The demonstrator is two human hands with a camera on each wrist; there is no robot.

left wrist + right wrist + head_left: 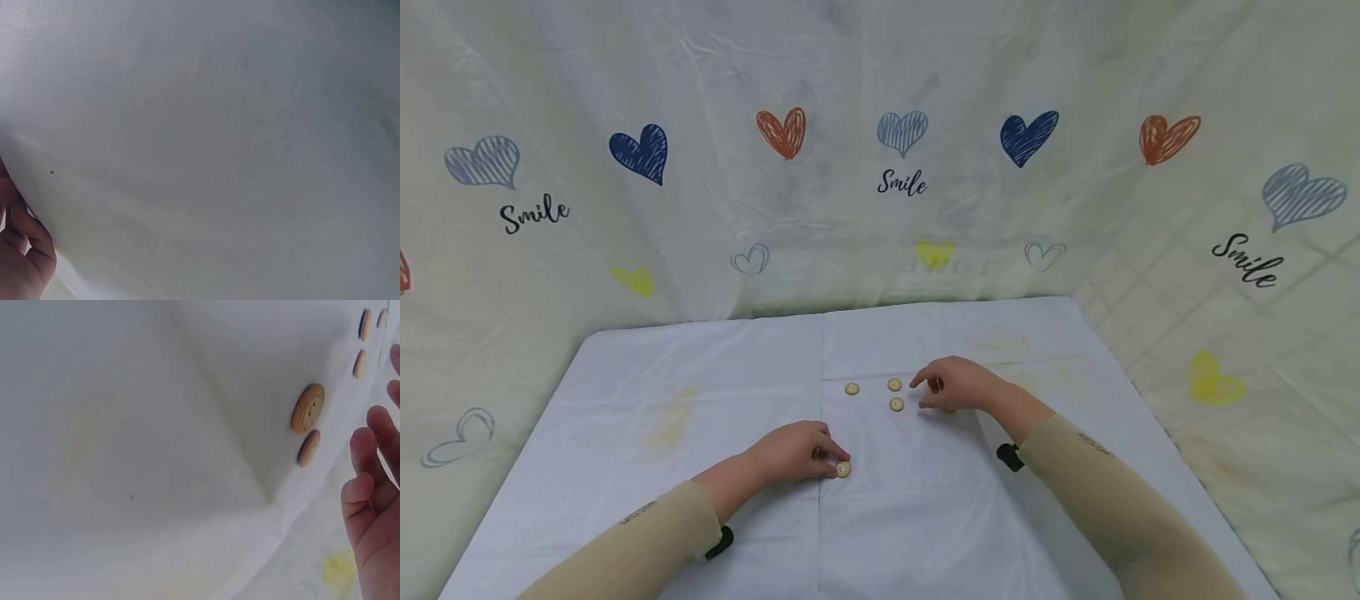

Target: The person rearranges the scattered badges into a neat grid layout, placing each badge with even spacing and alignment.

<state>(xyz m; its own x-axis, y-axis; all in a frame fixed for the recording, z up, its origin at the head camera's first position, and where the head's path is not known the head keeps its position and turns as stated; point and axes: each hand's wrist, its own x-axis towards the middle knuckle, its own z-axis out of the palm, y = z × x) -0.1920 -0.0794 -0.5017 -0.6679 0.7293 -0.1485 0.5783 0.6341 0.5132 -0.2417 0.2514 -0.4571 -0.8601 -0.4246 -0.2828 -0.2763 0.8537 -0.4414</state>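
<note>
Low on the white-covered table, my left hand (796, 452) pinches a round wooden button (843, 470) between thumb and forefinger. Only part of that hand (26, 253) enters the left wrist view, where the button is hidden. My right hand (964, 383) hovers near the other buttons, thumb and forefinger apart, holding nothing. Just left of its fingertips lie two buttons, a far one (894, 384) and a nearer one (897, 404). Another button (852, 388) is farther left. Beneath the right hand a button (950, 409) is partly covered. The right wrist view shows a large button (308, 409) beside a smaller-looking one (309, 449).
A creased white cloth (715, 367) with faint yellow stains covers the table. Behind and around it hangs a pale sheet (842, 50) printed with hearts and the word Smile. Dark wrist devices show under both sleeves, such as the right one (1011, 457).
</note>
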